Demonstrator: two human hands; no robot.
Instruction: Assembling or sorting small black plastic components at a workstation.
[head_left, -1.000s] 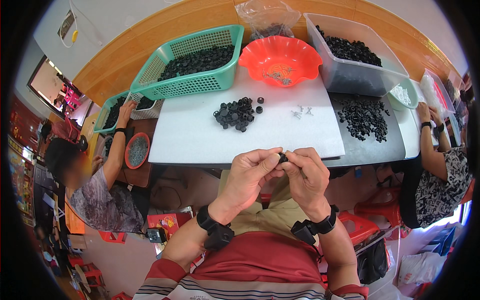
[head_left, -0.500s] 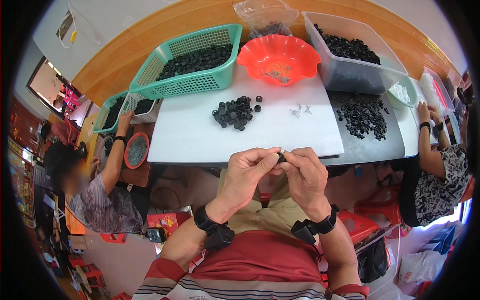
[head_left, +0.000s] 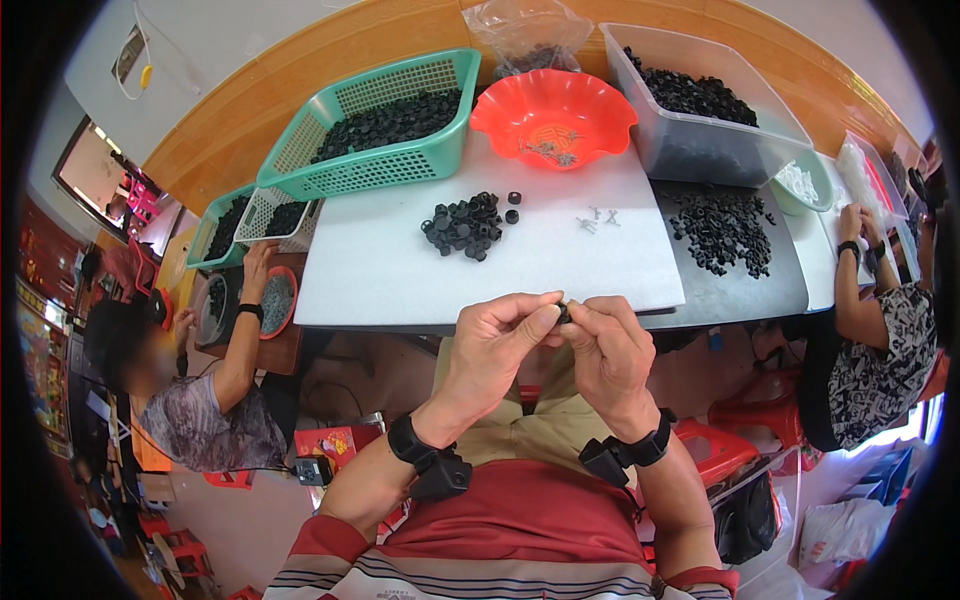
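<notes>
Between the fingertips of both hands is a small black plastic part, held just in front of the table's near edge. My left hand pinches it from one side with thumb and forefinger. From the other side my right hand grips it, fingers curled. Much of the part is hidden by the fingers. Beyond my hands, a pile of black round caps lies on the white foam sheet. Several small grey-white pins lie to the right of that pile.
At the back stand a green basket of black parts, a red scalloped bowl with pins, and a clear bin. Small black rings lie on the dark board at right. Co-workers sit at left and right.
My hands stay almost still around the black part. The co-worker at left has moved a hand from the white basket's edge down toward the red bowl of grey pieces.
</notes>
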